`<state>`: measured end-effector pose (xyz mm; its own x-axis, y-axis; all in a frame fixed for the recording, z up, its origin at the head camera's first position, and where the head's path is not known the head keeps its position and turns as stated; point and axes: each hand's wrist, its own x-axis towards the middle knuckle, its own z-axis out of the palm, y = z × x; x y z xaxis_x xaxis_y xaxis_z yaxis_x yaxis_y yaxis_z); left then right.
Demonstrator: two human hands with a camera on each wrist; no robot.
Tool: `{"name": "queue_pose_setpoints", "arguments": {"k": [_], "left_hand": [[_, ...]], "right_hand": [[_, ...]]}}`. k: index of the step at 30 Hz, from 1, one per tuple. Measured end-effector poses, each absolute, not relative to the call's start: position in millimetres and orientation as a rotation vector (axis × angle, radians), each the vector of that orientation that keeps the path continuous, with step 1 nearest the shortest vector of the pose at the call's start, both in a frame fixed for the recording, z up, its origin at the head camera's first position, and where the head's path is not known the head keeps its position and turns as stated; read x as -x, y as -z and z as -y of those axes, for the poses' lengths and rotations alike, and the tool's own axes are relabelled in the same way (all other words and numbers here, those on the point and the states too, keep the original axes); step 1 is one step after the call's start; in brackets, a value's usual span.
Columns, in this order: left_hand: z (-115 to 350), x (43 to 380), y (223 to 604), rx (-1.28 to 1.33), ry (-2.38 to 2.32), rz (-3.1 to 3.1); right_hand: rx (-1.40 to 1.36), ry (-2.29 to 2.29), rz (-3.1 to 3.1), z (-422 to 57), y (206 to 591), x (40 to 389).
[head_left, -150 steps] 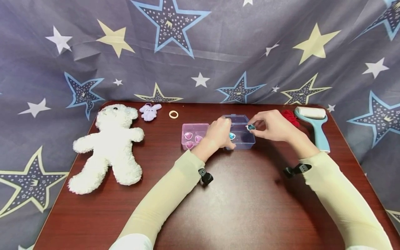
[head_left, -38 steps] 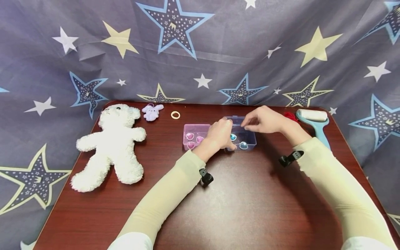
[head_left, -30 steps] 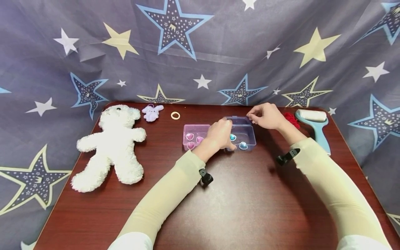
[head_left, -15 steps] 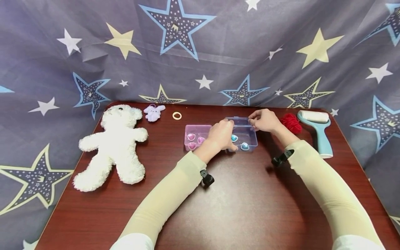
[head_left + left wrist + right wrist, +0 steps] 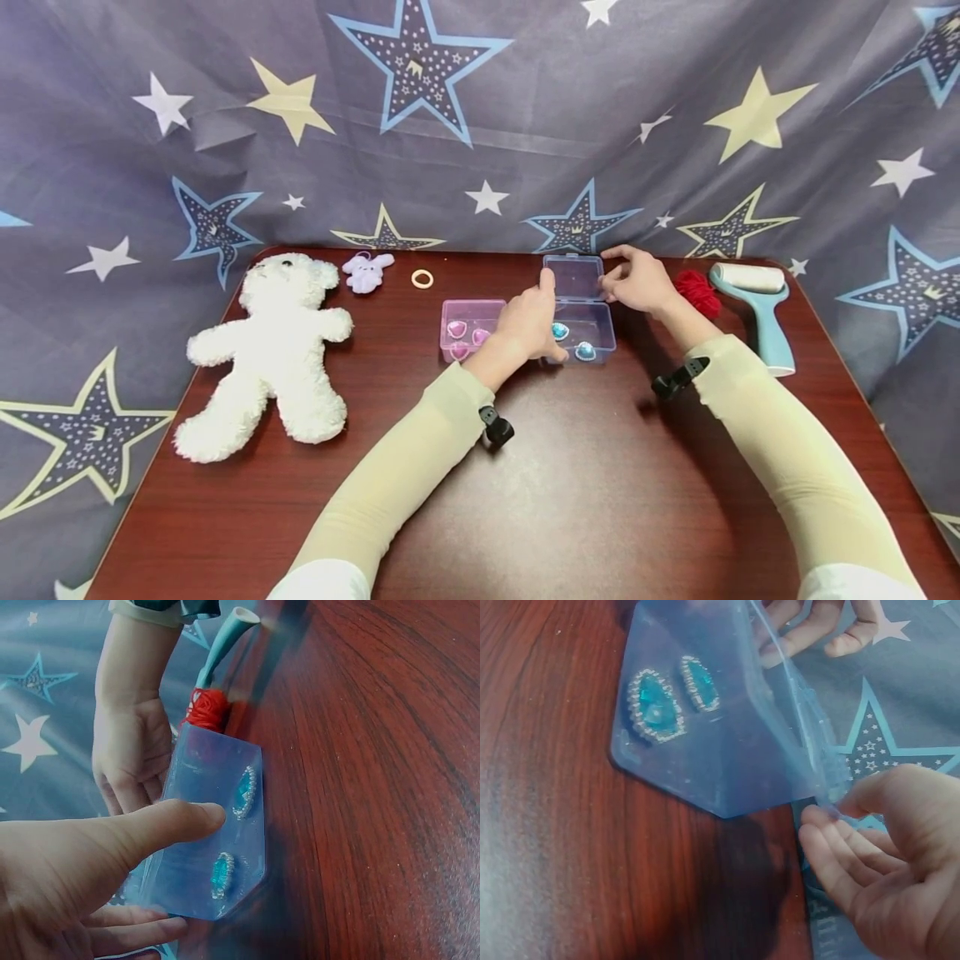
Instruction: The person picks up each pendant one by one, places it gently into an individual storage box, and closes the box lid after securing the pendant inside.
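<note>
A translucent blue plastic box point(image 5: 592, 321) holds two blue heart-shaped gems point(image 5: 586, 351) with pearly rims. My left hand point(image 5: 527, 323) grips the box's left side; its thumb lies along the front wall, and other fingers are behind, by the lid. At the lid's right edge, my right hand point(image 5: 639, 281) pinches the raised lid point(image 5: 573, 277) between thumb and fingers. The right wrist view shows these fingertips point(image 5: 821, 817) at the lid's corner. Left of the left hand sits a pink box point(image 5: 472, 305) with several pink heart gems point(image 5: 457, 329), partly covered by that hand.
A white plush bear point(image 5: 270, 358) lies at left, with a small lilac plush toy point(image 5: 367, 272) and a cream ring point(image 5: 422, 279) behind. Red yarn point(image 5: 697, 293) and a blue-handled lint roller point(image 5: 768, 325) lie on the table point(image 5: 555, 483) at right. A star-patterned cloth point(image 5: 510, 108) hangs behind.
Five seconds ago the right hand held a blue gem; two gems now lie in the blue box. The right hand has since moved to the lid, which has swung up over the last half second.
</note>
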<state>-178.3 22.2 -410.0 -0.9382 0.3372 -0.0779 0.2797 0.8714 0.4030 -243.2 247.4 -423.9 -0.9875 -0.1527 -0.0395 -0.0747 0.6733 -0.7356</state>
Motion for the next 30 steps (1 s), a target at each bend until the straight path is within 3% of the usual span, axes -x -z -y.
{"name": "queue_pose_setpoints", "arguments": {"k": [20, 30], "left_hand": [[-24, 174, 413, -0.387, -0.550, -2.957], [-23, 173, 416, -0.387, -0.604, -2.965]], "right_hand": [[0.698, 0.951, -3.302, -252, 386, 217], [1.070, 0.847, -3.248, -269, 381, 203]]}}
